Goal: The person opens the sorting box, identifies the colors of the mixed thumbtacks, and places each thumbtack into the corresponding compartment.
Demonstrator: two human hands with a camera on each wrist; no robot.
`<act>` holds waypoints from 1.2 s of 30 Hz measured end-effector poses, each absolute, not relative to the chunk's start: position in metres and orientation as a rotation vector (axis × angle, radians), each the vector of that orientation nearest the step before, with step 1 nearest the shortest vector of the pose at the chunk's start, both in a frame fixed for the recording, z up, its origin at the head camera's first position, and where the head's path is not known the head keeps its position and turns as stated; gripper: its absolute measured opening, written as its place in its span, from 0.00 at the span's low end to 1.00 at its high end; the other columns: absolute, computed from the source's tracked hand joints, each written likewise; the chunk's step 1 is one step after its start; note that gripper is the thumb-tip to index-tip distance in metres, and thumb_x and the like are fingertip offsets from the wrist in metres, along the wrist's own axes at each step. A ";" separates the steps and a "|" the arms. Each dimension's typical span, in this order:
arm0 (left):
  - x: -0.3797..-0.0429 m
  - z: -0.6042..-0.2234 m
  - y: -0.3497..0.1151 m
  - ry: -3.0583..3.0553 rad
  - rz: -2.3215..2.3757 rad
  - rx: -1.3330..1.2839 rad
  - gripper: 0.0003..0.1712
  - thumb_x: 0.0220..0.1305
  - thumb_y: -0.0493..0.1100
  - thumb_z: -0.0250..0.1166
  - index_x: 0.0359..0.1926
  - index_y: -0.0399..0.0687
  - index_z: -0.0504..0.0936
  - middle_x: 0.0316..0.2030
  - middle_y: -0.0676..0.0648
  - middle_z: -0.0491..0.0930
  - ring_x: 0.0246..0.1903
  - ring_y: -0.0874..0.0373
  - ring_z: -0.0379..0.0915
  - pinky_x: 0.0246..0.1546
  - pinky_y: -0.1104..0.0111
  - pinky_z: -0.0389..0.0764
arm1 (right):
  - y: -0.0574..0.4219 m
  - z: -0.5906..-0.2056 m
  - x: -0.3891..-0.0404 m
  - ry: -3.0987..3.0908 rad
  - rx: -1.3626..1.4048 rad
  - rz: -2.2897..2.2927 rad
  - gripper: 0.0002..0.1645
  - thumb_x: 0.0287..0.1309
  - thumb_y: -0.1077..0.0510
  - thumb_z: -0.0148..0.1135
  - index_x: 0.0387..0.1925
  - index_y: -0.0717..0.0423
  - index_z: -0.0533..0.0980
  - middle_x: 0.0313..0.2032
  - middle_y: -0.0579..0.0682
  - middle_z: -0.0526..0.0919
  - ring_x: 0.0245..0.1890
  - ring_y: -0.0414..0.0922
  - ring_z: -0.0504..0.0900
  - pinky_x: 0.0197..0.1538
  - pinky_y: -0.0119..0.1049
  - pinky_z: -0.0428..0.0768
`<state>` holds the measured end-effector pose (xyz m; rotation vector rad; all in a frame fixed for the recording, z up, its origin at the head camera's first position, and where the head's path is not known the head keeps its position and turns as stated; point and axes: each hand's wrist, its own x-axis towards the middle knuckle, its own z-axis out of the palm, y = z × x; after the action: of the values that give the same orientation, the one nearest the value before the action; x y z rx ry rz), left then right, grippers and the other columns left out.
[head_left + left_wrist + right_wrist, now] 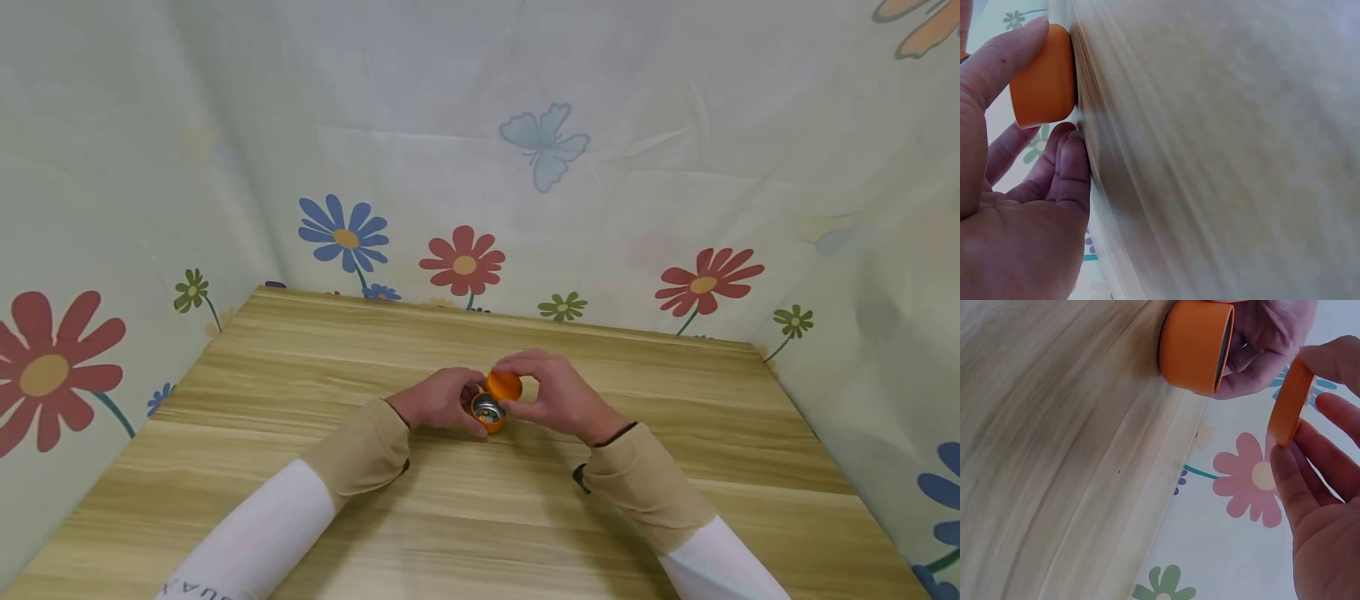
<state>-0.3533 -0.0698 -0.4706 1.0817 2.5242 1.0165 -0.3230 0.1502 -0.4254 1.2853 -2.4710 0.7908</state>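
A small round orange container stands upright on the wooden table, its open top showing a shiny silver inside with some small bits at the bottom. My left hand holds it from the left, thumb on the near side and fingers round the far side. Just above and behind the opening, my right hand pinches the flat orange lid by its edge between thumb and fingers. In the right wrist view the lid is tilted and apart from the container. The left wrist view shows the container's smooth side against the tabletop.
The wood-grain table reaches back to a white curtain printed with flowers and a butterfly. The curtain also closes in the left and right sides. Both forearms wear white sleeves with tan cuffs.
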 end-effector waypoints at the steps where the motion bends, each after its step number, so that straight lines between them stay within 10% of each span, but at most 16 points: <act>1: -0.353 -0.471 -0.070 2.519 1.020 1.080 0.28 0.44 0.46 0.78 0.46 0.48 0.75 0.35 0.51 0.78 0.32 0.64 0.73 0.39 0.73 0.74 | 0.149 -0.425 -0.323 -2.481 1.288 0.797 0.27 0.43 0.59 0.76 0.49 0.52 0.78 0.44 0.41 0.78 0.46 0.37 0.74 0.47 0.40 0.76; 8: -0.352 -0.468 -0.069 2.519 1.015 1.086 0.26 0.44 0.46 0.78 0.44 0.49 0.76 0.35 0.55 0.78 0.34 0.64 0.73 0.40 0.73 0.73 | 0.145 -0.426 -0.321 -2.595 1.273 0.802 0.28 0.44 0.57 0.76 0.49 0.54 0.75 0.44 0.41 0.78 0.43 0.36 0.75 0.46 0.41 0.77; 15: -0.359 -0.474 -0.069 2.538 0.989 1.079 0.26 0.42 0.49 0.78 0.42 0.50 0.76 0.33 0.60 0.77 0.32 0.66 0.73 0.39 0.73 0.73 | 0.139 -0.426 -0.324 -2.630 1.239 0.729 0.18 0.40 0.55 0.78 0.29 0.48 0.73 0.37 0.38 0.78 0.35 0.37 0.74 0.41 0.38 0.78; 36: -0.362 -0.475 -0.069 2.496 1.031 1.055 0.27 0.39 0.50 0.79 0.42 0.53 0.78 0.32 0.61 0.78 0.31 0.64 0.72 0.36 0.73 0.74 | 0.128 -0.424 -0.324 -2.672 1.361 0.559 0.14 0.41 0.54 0.77 0.34 0.48 0.83 0.38 0.41 0.81 0.41 0.38 0.76 0.46 0.33 0.75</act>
<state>-0.3620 -0.0687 -0.4749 1.0546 2.4962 1.0312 -0.3245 0.1279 -0.4244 1.3611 -2.6724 0.5590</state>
